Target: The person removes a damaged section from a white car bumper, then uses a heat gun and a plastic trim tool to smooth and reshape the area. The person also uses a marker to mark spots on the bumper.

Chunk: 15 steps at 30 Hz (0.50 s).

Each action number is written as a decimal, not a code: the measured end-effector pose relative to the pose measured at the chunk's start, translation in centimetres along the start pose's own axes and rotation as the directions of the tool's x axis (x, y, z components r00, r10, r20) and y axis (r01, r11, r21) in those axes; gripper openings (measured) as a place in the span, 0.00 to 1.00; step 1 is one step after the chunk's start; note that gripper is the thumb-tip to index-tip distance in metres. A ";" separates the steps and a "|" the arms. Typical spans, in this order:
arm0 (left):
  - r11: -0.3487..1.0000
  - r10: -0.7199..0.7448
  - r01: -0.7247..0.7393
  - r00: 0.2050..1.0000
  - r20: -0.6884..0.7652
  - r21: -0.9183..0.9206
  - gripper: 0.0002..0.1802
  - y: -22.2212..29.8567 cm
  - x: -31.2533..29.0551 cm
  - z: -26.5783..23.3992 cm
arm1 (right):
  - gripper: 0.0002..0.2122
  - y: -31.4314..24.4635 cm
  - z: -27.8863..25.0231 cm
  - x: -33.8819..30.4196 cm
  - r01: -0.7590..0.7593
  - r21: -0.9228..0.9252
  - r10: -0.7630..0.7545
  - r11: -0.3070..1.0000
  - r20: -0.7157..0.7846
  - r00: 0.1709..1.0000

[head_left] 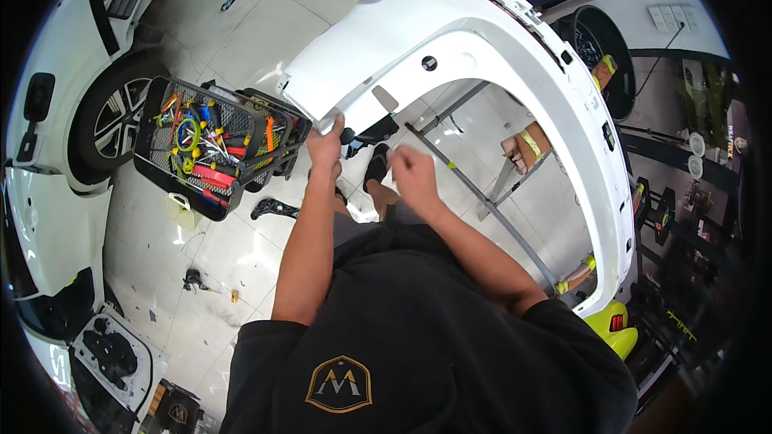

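One white car panel [474, 20] lies over a grey metal stand [507, 228]. Left of the stand, the left hand [324, 149] grasps the panel's corner; the right hand [414, 177] is curled near the stand's left end, its contents impossible to tell. A light, steady left grip should avoid bending the edge; mind the tool basket [213, 210], farther left of the stand.

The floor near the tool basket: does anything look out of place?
Yes. A crumpled black item lies loose on the tiled floor, below the tool basket in the picture, with a small yellowish piece nearby. They look like dropped scraps; what they are, I cannot tell.
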<state>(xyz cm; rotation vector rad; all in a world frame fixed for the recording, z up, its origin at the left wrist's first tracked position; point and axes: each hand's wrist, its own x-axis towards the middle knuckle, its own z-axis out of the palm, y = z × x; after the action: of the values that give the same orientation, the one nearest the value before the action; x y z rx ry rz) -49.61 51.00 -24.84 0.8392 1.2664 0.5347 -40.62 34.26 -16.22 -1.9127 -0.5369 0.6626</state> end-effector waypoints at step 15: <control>0.999 -0.043 0.043 0.998 -0.045 -0.002 0.27 0.7 -0.5 0.0 | 0.20 2.5 2.8 6.4 -0.072 0.000 0.072 0.997 -0.105 0.992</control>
<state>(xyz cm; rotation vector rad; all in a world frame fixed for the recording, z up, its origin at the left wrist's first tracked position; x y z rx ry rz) -49.65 51.01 -23.99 0.8009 1.3219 0.5224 -37.48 39.09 -20.84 -1.9658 -0.4045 0.6030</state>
